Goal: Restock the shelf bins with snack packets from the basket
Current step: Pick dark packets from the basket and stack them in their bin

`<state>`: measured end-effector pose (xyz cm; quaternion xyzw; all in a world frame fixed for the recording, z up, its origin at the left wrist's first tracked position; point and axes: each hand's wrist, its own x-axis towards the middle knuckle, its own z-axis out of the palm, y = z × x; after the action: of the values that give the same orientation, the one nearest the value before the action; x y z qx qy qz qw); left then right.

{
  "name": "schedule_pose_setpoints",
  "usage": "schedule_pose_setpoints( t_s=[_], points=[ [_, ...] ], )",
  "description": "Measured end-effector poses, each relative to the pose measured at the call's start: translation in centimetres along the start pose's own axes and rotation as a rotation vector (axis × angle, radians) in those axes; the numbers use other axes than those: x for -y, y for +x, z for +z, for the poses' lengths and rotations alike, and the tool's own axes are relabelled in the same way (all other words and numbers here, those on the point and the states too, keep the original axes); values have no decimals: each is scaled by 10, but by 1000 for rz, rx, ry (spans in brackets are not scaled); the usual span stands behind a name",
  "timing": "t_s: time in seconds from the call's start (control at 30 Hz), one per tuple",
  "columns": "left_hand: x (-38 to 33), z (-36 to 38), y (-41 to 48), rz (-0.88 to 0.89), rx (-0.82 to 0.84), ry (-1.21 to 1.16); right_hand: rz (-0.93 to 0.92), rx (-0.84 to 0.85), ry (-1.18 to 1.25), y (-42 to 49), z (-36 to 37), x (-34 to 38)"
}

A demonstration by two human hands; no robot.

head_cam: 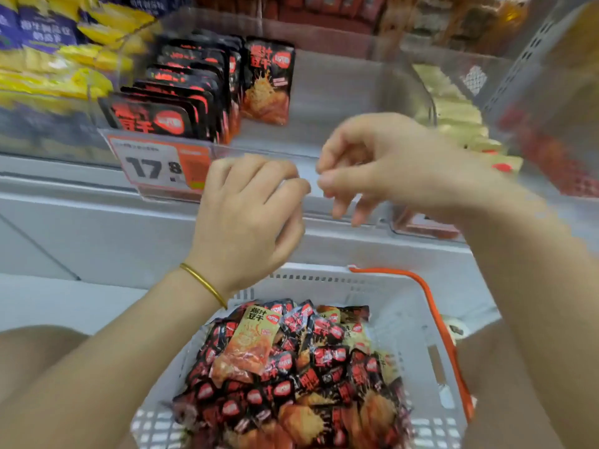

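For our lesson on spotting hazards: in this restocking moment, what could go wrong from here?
The snack packets are heaped high in the basket, so pulling one out may tip others over its rim. The lone upright packet in the shelf bin has empty space on one side; a nudge while adding more could topple it. The left hand is near the price tag and might knock it.

Store aisle, pale grey shelf (97,222) front runs left to right, orange-white price tag (158,165) reading 17.8 on its edge; grey perforated panel (522,66) upper right; blurred red stock (324,8) on tier above; flat even light, some motion blur
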<state>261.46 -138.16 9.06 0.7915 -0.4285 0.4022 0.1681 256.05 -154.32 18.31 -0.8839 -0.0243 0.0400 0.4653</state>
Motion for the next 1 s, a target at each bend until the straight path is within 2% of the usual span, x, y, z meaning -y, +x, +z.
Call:
schedule_pose_setpoints(
  t_s=[0.1,0.2,0.3,0.4,0.57,0.63,0.73,0.8,0.87,1.0],
  points=[
    [-18,10,-20,53,159,-42,286,260,-52,-24,30,-80],
    [-36,20,-38,66,326,-105,517,493,-372,-26,67,-169],
    [-51,31,-51,89,488,-152,449,713,-736,-38,99,-231],
    [-56,41,-57,101,575,-178,435,833,-811,-54,115,-255],
    [-58,47,-62,19,710,-235,361,715,-750,-50,105,-255],
    [-61,50,-62,-131,843,-280,301,672,-637,-40,96,-238],
    [-62,55,-63,-398,1121,-472,205,475,-453,-29,76,-198],
    [-64,54,-61,-492,1234,-591,154,341,-299,-28,62,-172],
    [-63,50,-55,-501,1230,-640,170,237,-115,-31,52,-151],
    [-51,35,-34,-599,1058,-734,209,-30,238,-41,42,-128]
  ],
)
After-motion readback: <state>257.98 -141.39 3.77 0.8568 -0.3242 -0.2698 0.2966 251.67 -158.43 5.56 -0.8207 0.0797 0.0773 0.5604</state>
